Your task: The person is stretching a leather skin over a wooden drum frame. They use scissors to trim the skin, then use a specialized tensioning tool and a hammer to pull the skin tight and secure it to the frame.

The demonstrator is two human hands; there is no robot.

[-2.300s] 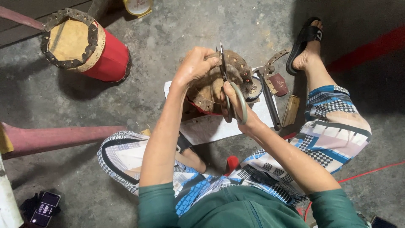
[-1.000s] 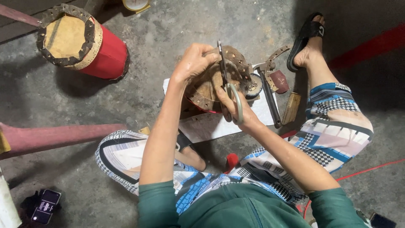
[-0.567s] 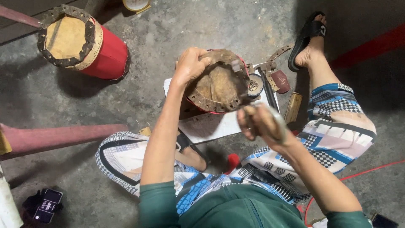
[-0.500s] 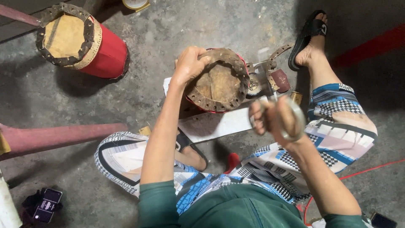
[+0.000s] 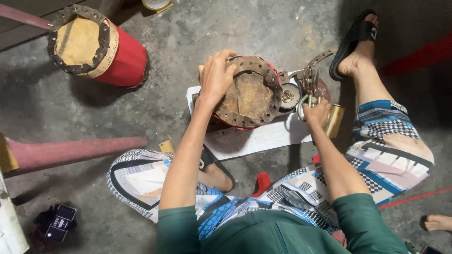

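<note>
Here the left hand (image 5: 215,77) lies spread over the far rim of the drum (image 5: 248,92), fingers curled onto the laced leather band, pinning it tilted on the white sheet (image 5: 263,138) laid on the floor (image 5: 188,28). The right hand (image 5: 316,113) has its grip closed on the looped handles of a metal tool, likely scissors (image 5: 308,91), down among the clutter just right of the drum: a round tin (image 5: 288,95), a brass-coloured block (image 5: 335,120) and a leather strap (image 5: 320,59).

The drum rests on its edge, held only by that one palm. If the hand relaxes, I judge the shell could roll toward the tin or off the sheet. The blades stand upright close to the fingers and beside the bare foot in the sandal (image 5: 353,35), so a careless lift might nick skin or the stretched hide. A knock from the wrist could scatter the small pieces. A second red drum (image 5: 94,47) stands well apart at the upper left, and a reddish pole (image 5: 75,153) lies along the floor near the left knee, where a shifting leg could catch it. A phone (image 5: 60,221) lies on the floor at the lower left.
</note>
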